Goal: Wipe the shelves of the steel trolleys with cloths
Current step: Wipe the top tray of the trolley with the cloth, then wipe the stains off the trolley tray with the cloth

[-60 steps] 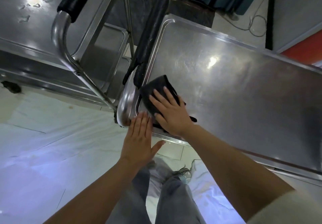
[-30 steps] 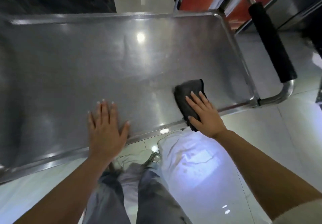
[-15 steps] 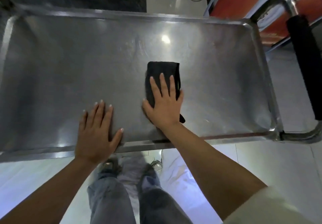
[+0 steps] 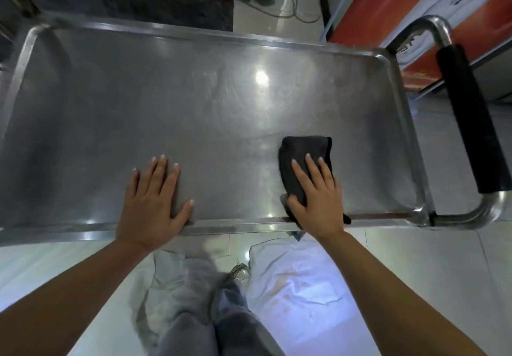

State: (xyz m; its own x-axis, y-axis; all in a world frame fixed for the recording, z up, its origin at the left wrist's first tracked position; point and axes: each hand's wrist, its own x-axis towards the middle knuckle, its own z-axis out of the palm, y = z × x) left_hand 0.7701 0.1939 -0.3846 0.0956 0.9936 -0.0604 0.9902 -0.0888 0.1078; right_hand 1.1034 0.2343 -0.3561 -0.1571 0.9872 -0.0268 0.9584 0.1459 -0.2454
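The top shelf of a steel trolley fills the upper half of the head view, with a raised rim all around. A folded dark cloth lies on the shelf near its front right. My right hand presses flat on the cloth, fingers straight, thumb along its left edge. My left hand rests flat on the bare shelf at the front rim, fingers spread, holding nothing.
The trolley's push handle, a steel tube with a black grip, juts out at the right. A red and white panel stands beyond it. A cable lies on the tiled floor behind. My legs stand below the rim.
My right hand has slid the cloth from the middle of the shelf toward the front right corner. My left hand has stayed flat at the front rim.
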